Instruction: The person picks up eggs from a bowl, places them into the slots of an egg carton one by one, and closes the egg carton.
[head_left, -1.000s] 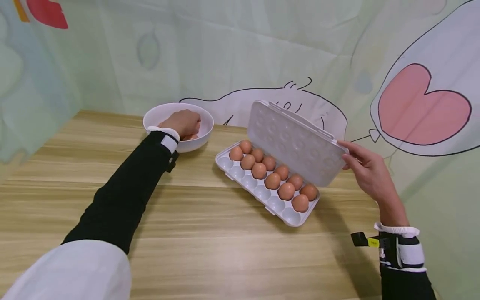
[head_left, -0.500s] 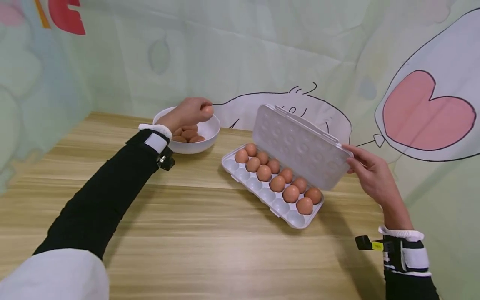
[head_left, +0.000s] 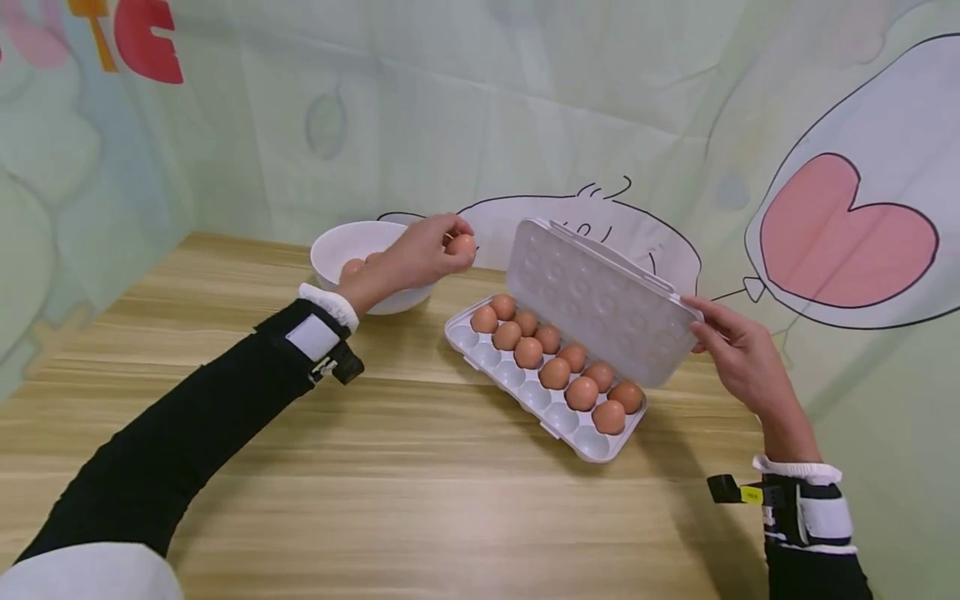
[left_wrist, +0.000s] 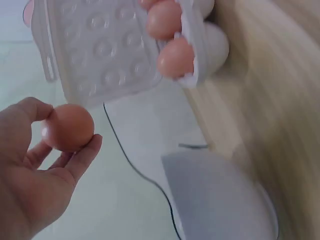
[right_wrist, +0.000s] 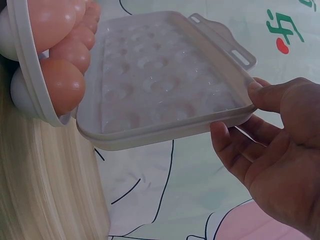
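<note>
A wood-grain worktop (head_left: 450, 517) carries a white plastic egg carton (head_left: 534, 395), its lid (head_left: 600, 300) raised at a tilt along the far side, and, to the carton's left, a white bowl (head_left: 335, 242) with brown eggs in it. The right hand (head_left: 738, 346) pinches the lid's right corner between thumb and fingers, while the left hand (head_left: 416, 258) pinches a single brown egg (head_left: 463, 247) in the air between bowl and lid; twelve more eggs (head_left: 555, 373) sit in the carton's two rows nearest the lid.
</note>
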